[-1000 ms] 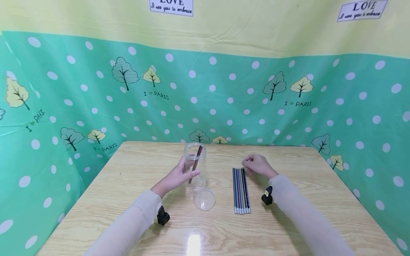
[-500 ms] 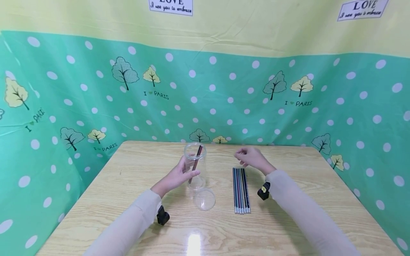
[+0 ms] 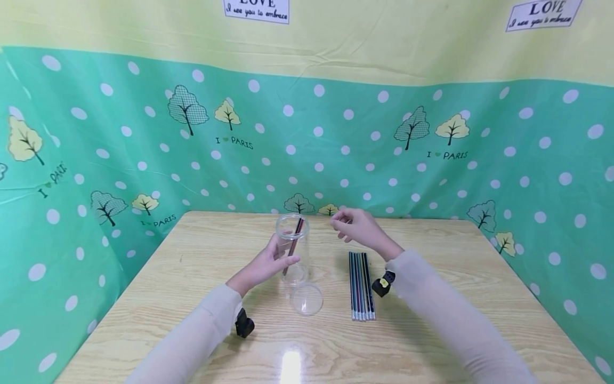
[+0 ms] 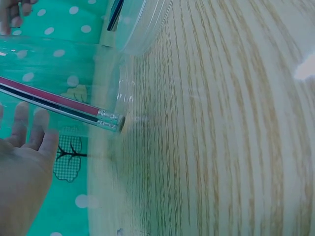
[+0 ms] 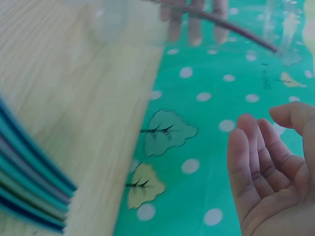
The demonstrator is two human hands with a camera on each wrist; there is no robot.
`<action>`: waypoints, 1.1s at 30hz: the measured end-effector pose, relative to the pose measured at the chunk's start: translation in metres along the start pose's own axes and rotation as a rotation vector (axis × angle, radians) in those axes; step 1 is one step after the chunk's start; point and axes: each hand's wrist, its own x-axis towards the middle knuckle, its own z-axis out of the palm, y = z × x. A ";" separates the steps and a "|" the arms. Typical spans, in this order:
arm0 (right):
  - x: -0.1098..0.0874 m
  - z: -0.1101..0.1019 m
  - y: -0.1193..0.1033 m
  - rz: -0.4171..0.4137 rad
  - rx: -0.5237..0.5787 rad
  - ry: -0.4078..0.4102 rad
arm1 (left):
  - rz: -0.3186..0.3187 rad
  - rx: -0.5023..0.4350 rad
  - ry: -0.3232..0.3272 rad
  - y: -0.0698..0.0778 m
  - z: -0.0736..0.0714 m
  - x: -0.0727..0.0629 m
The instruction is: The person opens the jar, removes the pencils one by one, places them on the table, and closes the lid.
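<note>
My left hand grips a clear plastic jar that stands upright on the table, thumb on the near side and fingers around the far side. Inside lean a red and a black pencil, their silver ferrules down at the jar's base. My right hand is raised to the right of the jar, near the height of its rim. Its fingers are loosely bent, and the right wrist view shows nothing between them. Below it, several dark and coloured pencils lie side by side, ferrules toward me.
A round clear lid lies flat just in front of the jar. The wooden table ends at a green dotted cloth hanging behind and at the sides. Each wrist carries a small black camera.
My right hand has lifted away from the far end of the pencil row and moved left toward the jar. The left hand, jar and lid have stayed put.
</note>
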 end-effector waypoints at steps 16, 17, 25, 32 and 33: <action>0.010 0.028 -0.042 -0.152 -0.021 -0.018 | 0.020 -0.029 -0.002 -0.002 0.001 0.002; 0.010 0.030 -0.044 -0.151 -0.027 -0.021 | 0.027 -0.031 -0.004 -0.003 0.001 0.003; 0.017 0.039 -0.054 -0.109 -0.012 -0.030 | 0.050 -0.031 -0.018 -0.005 0.001 0.004; 0.021 0.043 -0.054 -0.045 0.059 -0.025 | 0.046 -0.023 -0.014 -0.005 0.001 0.005; 0.021 0.043 -0.054 -0.039 0.068 -0.022 | 0.044 -0.014 -0.010 -0.005 0.000 0.004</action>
